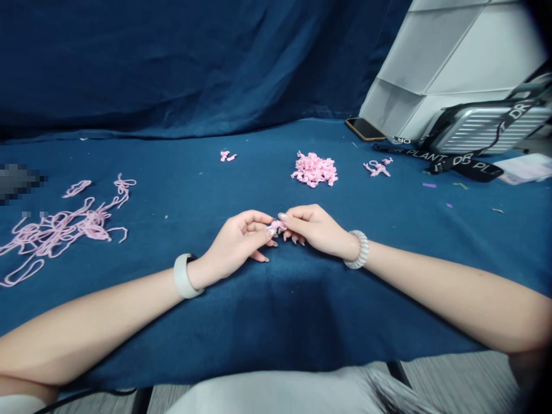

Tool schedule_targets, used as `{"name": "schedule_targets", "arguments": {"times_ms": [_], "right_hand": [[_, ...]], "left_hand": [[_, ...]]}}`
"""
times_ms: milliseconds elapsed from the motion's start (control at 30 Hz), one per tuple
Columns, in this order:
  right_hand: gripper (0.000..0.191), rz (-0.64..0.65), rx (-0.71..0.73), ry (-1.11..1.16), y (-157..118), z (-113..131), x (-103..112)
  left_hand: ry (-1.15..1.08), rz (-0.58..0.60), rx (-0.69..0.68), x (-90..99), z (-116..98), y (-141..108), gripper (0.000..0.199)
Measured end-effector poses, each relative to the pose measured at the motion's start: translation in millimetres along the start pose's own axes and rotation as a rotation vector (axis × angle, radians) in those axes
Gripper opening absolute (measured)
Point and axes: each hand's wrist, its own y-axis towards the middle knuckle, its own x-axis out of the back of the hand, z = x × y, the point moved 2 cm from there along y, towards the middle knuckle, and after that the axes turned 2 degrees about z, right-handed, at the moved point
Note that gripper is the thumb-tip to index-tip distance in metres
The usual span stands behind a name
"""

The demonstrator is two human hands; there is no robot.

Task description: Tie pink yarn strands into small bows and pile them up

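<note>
Blue cloth [297, 322], pink yarn [276, 225], left hand [235, 244], right hand [317, 230]

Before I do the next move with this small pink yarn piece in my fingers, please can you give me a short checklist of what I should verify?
1. Left hand and right hand both pinch the pink yarn piece: ok.
2. Tangled loose pink yarn lies apart from both hands: ok.
3. Heap of short pink yarn pieces lies apart from both hands: ok.
4. Blue cloth lies smooth under the hands: not ok, it has folds there.
5. Pink yarn piece is firmly tied: cannot tell, the fingers hide most of it.
</note>
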Motion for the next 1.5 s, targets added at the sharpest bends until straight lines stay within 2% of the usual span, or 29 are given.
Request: {"name": "schedule_targets", "arguments": {"times_ms": [300, 533, 800, 933, 1133, 1333, 1500], "right_hand": [[0.036, -0.018, 0.07, -0.14, -1.0, 2.9, -3.1], [0.037, -0.021, 0.093, -0.206, -1.3, 2.7, -2.7], [0.034, -0.011, 0.082, -0.235, -0.6, 3.1, -1.7], [0.03, 0.027, 0.088, -0.242, 0.1, 0.2, -2.1], [0.036, 0.069, 0.074, -0.142, -0.6, 0.2, -2.6], [0.03, 0.018, 0.058, -0.244, -0.4, 1.6, -1.9], [0.026, 0.003, 0.07, -0.21, 0.7, 0.7, -2.2]], "left_hand": [[0.072, -0.087, 0.048, -7.1, 1.6, 2.7, 0.023], [0.066, -0.085, 0.061, -6.4, 2.8, 3.2, 0.015], [-0.022, -0.064, 0.035, -3.1, 2.0, 3.6, 0.018], [0.002, -0.062, 0.039, -3.2, 1.6, 3.2, 0.021], [-0.003, -0.084, 0.051, -2.8, 3.3, 3.2, 0.022], [-0.068, -0.059, 0.05, -0.1, 2.3, 3.2, 0.024], [-0.145, -0.062, 0.092, 1.7, -0.4, 5.6, 0.024]]}}
